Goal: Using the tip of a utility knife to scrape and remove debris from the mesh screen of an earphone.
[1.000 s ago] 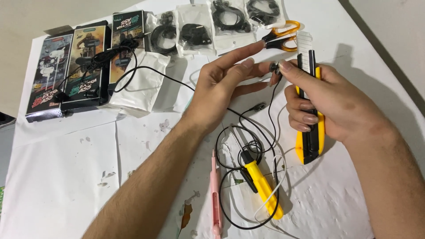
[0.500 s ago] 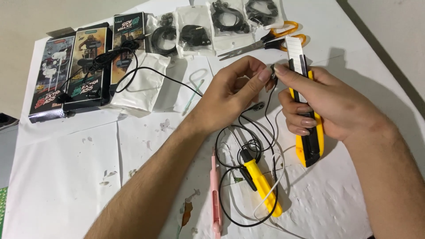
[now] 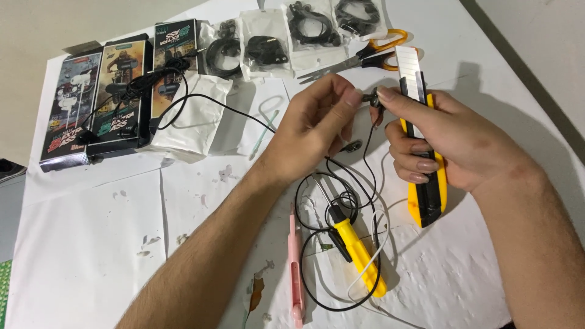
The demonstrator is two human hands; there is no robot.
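Note:
My left hand (image 3: 317, 125) pinches a small black earbud (image 3: 370, 97) at the end of a thin black cable (image 3: 365, 152). My right hand (image 3: 451, 140) grips a yellow utility knife (image 3: 426, 176), blade up, and its thumb and forefinger also touch the earbud. The cable hangs down from the earbud and loops on the white table cover (image 3: 91, 244) below the hands. A yellow-handled screwdriver (image 3: 356, 250) and a pink pen-shaped tool (image 3: 297, 268) lie among the cable loops.
Three dark earphone boxes (image 3: 103, 97) lie at the far left, with a white pouch (image 3: 192, 119) beside them. Several clear bags of black earphones (image 3: 265, 49) line the far edge. Orange-handled scissors (image 3: 365, 55) lie behind my hands. The table edge runs along the right.
My left hand's fingers have curled in and now pinch the earbud together with my right hand. Both hands sit slightly lower in view; the knife has stayed in my right hand.

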